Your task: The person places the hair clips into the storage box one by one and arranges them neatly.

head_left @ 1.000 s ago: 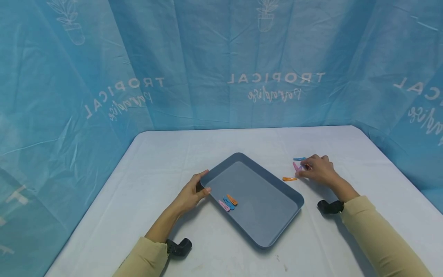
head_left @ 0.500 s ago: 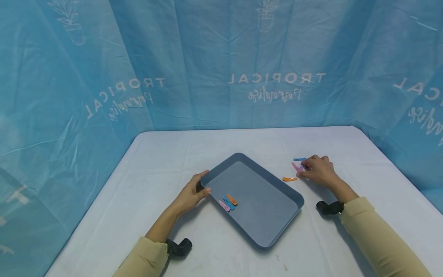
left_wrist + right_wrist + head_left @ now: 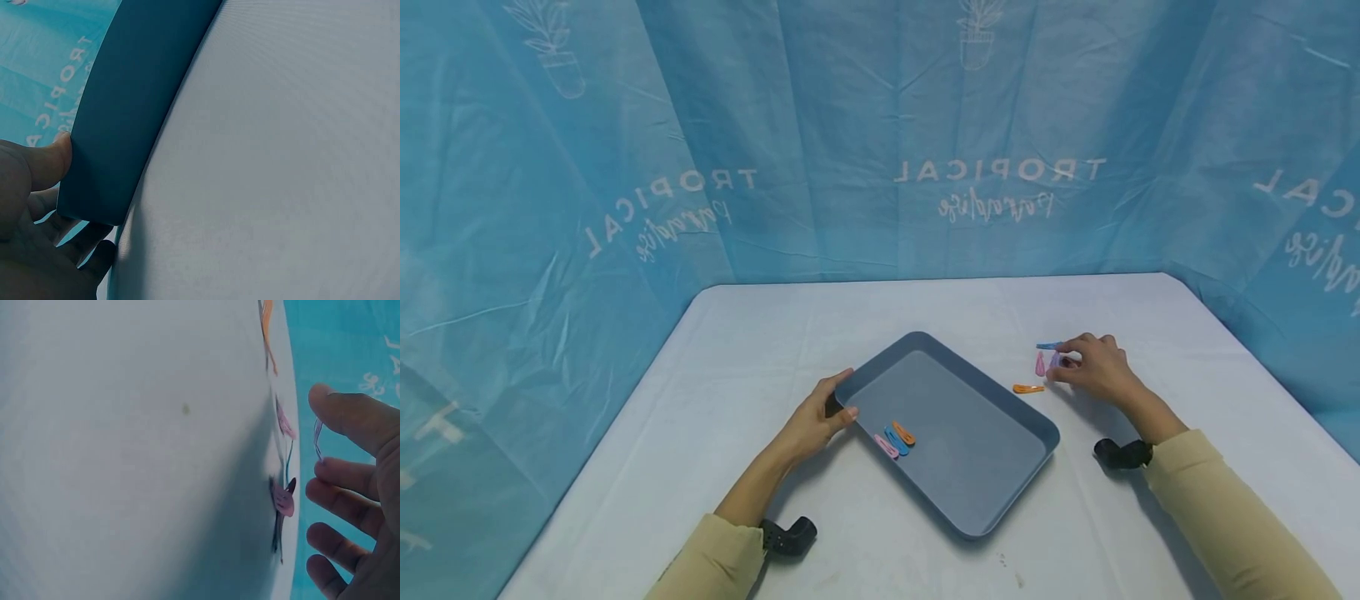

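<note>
My left hand grips the near-left corner of a grey-blue rectangular tray. In the left wrist view its thumb lies at the rim and the fingers spread under the corner. Pink, blue and orange snap hair clips lie side by side in the tray. Right of the tray, my right hand pinches a purple hair clip between thumb and index finger. Close by lie a pink clip, a blue clip and an orange clip.
A white cloth covers the table. Behind it and along the sides hangs a blue printed curtain. Black wrist cameras are strapped to both forearms. The tray's right rim stands between its inside and the loose clips.
My right thumb and index finger have drawn the purple clip apart from the pink one, which now lies separately to the left. The left hand and tray stay put.
</note>
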A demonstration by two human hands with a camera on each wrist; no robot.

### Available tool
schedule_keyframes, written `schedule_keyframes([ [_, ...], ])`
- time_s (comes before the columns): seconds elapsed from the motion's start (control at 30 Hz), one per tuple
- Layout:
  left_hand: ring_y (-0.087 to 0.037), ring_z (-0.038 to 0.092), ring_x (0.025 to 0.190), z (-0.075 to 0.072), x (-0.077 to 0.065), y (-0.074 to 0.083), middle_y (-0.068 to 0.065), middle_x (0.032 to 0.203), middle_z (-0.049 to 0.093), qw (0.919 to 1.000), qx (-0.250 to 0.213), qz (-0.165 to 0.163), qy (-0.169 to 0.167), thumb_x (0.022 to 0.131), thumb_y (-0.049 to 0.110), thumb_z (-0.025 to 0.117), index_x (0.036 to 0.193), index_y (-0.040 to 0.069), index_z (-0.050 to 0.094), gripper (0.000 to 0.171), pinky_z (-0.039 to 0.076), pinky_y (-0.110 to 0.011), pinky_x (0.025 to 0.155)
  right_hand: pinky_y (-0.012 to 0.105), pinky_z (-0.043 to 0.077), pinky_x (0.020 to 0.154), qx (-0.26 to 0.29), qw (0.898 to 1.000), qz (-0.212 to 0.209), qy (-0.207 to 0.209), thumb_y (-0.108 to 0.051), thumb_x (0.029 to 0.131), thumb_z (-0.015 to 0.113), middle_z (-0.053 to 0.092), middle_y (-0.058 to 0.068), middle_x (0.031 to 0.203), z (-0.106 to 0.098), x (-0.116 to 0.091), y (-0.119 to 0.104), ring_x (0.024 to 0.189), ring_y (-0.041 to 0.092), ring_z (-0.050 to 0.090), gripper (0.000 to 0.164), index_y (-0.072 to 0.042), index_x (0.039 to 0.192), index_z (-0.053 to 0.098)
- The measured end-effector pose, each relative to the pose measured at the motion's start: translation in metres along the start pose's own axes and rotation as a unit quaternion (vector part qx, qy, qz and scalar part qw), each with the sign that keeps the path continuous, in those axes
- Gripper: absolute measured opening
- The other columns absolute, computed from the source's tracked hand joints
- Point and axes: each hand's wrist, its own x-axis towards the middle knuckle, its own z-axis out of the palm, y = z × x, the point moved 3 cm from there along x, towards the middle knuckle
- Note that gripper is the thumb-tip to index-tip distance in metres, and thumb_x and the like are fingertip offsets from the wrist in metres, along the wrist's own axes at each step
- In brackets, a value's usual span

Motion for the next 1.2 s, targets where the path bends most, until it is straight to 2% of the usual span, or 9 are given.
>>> schedule_keyframes([
  [0.2, -0.039, 0.011, 0.145, 0.000, -0.001, 0.001, -0.015, 0.156, 0.020, 1.0000, -0.001, -0.002, -0.001, 0.095, 0.020, 0.057, 0.151, 0.016, 0.024, 0.065, 0.021, -0.060, 0.112, 0.056, 0.034, 0.086, 0.016, 1.000, -0.023, 0.010, -0.031, 0.081, 0.072, 0.053, 0.026, 0.125, -0.005, -0.002, -0.007, 0.106, 0.041, 0.040, 0.052, -0.001, 0.122, 0.060],
  [0.33, -0.042, 0.012, 0.144, -0.001, -0.011, 0.021, -0.019, 0.155, 0.019, 1.0000, -0.002, -0.008, -0.004, 0.096, 0.015, 0.055, 0.150, 0.012, 0.023, 0.063, 0.023, -0.061, 0.111, 0.056, 0.034, 0.087, 0.026, 0.999, -0.041, 0.014, -0.032, 0.081, 0.073, 0.054, 0.025, 0.125, -0.010, -0.004, -0.018, 0.107, 0.041, 0.040, 0.053, -0.002, 0.123, 0.061],
  [0.43, -0.043, 0.012, 0.144, -0.001, -0.015, 0.030, -0.021, 0.155, 0.018, 0.9999, -0.006, -0.012, -0.007, 0.096, 0.011, 0.053, 0.150, 0.008, 0.022, 0.063, 0.023, -0.061, 0.111, 0.055, 0.037, 0.085, 0.033, 0.998, -0.044, 0.012, -0.034, 0.082, 0.073, 0.053, 0.023, 0.127, -0.014, -0.005, -0.026, 0.110, 0.040, 0.039, 0.054, -0.003, 0.125, 0.059],
  [0.67, -0.039, 0.012, 0.145, 0.001, -0.002, 0.003, -0.016, 0.156, 0.019, 1.0000, -0.004, -0.002, -0.002, 0.095, 0.018, 0.056, 0.151, 0.015, 0.023, 0.065, 0.022, -0.060, 0.112, 0.057, 0.040, 0.087, 0.046, 0.997, -0.064, 0.017, -0.032, 0.082, 0.073, 0.053, 0.021, 0.128, -0.020, -0.007, -0.048, 0.116, 0.040, 0.039, 0.054, -0.004, 0.126, 0.059],
  [0.97, -0.039, 0.014, 0.145, 0.001, -0.001, 0.002, -0.015, 0.155, 0.022, 1.0000, -0.008, 0.003, -0.002, 0.095, 0.019, 0.057, 0.150, 0.015, 0.024, 0.065, 0.024, -0.059, 0.111, 0.053, 0.036, 0.085, 0.068, 0.988, -0.131, 0.036, -0.028, 0.080, 0.076, 0.057, 0.019, 0.123, -0.025, -0.010, -0.076, 0.109, 0.035, 0.042, 0.052, -0.003, 0.123, 0.061],
  [1.2, -0.038, 0.011, 0.146, 0.000, -0.001, 0.002, -0.015, 0.156, 0.020, 1.0000, -0.008, -0.002, -0.004, 0.095, 0.019, 0.057, 0.151, 0.016, 0.023, 0.065, 0.022, -0.059, 0.112, 0.055, 0.035, 0.089, 0.078, 0.982, -0.169, 0.035, -0.027, 0.079, 0.076, 0.057, 0.016, 0.124, -0.025, -0.010, -0.100, 0.112, 0.033, 0.042, 0.051, -0.006, 0.123, 0.061],
])
